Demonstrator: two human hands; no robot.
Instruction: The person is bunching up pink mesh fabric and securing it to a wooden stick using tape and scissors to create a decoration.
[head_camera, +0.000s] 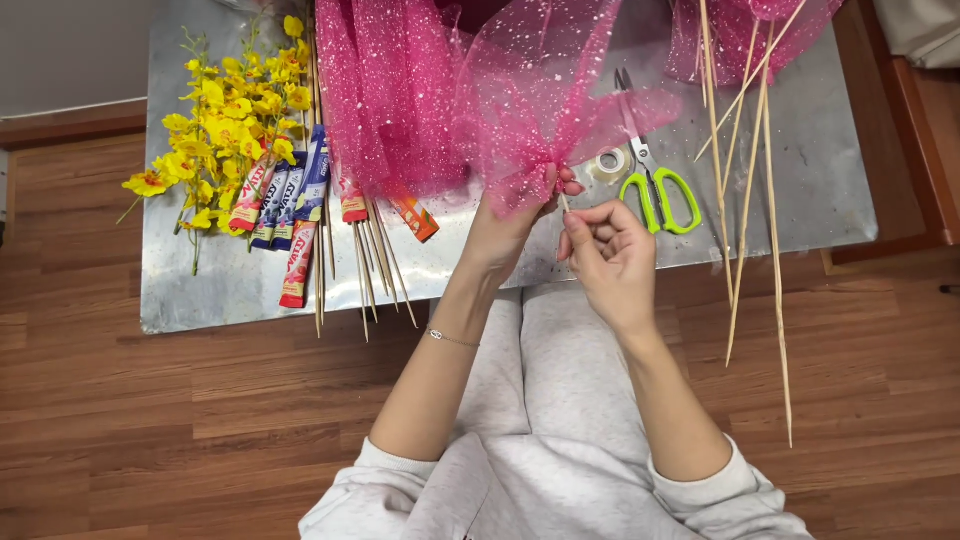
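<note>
Obs.: a piece of pink glitter tulle (545, 110) is gathered into a fan, its pinched base over the near edge of the tabletop (800, 150), just in front of the person's lap. The left hand (515, 225) is closed on that base, fingers clamped round the gathers so the pleats stay bunched while the loose net flares up and away. A thin wooden skewer (564, 203) shows as a short pale stub just below the pinch; the right hand (610, 250) is curled, with fingertips narrowed onto it, touching the left hand. Whether the skewer runs up inside the tulle cannot be told; the net hides it.

Near: a roll of clear tape (609, 165) lies just beside the gathered base, and green-handled scissors (650, 165) lie next to it, handles toward the person, both within short reach of the right hand.

Further out: more pink tulle (385, 100) lies heaped to the left, over the tops of snack sticks mounted on skewers (300, 215). Yellow artificial flowers (225, 125) lie at the far left of the tabletop. On the right, long bare bamboo skewers (750, 200) overhang the tabletop edge above the wooden floor (150, 400), with another piece of tulle (745, 30) at the top right.
</note>
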